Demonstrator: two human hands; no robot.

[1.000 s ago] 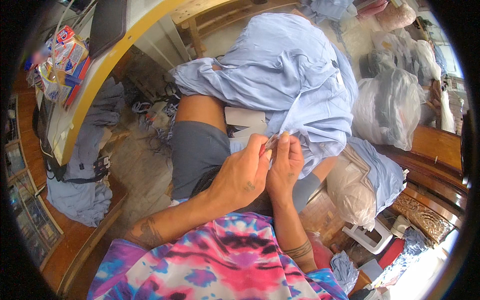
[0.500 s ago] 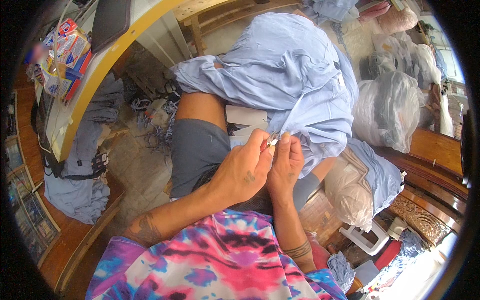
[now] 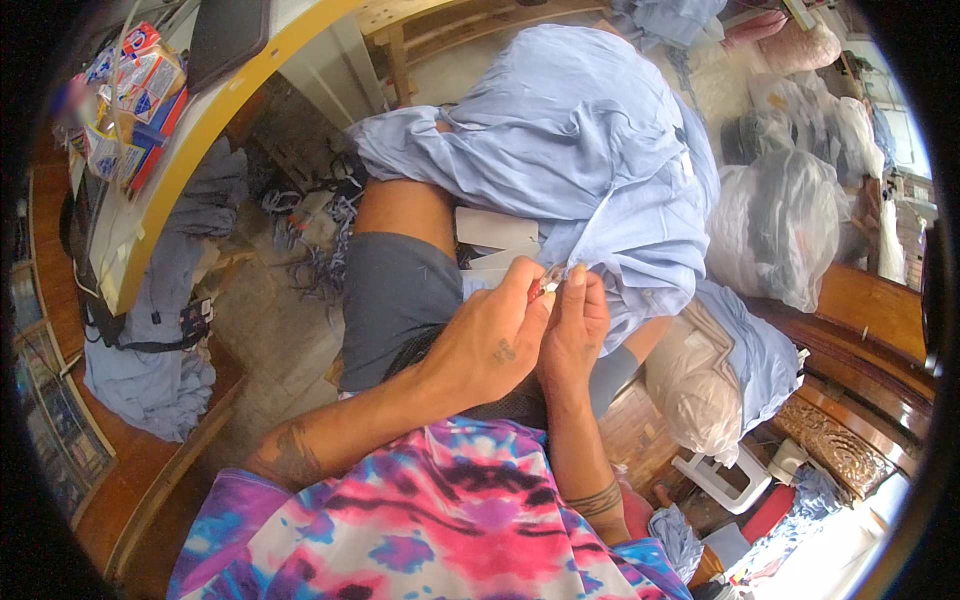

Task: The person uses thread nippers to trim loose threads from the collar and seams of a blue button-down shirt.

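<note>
We are observing the left hand (image 3: pixel 488 338) closing its fingers around a small red tool (image 3: pixel 537 291), whose fine working end is too small to make out. We are noting the right hand (image 3: pixel 573 335) pinching an edge of the blue cloth (image 3: pixel 570 130) between thumb and fingers, just beside the tool. The cloth is lying bunched across the person's legs, while a clear plastic bundle (image 3: pixel 775 232) is sitting to the right.

The left hand (image 3: pixel 490 335) grips a small red tool (image 3: pixel 536 291) right beside the right hand (image 3: pixel 573 325), which pinches light blue cloth (image 3: pixel 580 140) draped over the lap, with stuffed plastic bags (image 3: pixel 785 230) off to the right.
</note>
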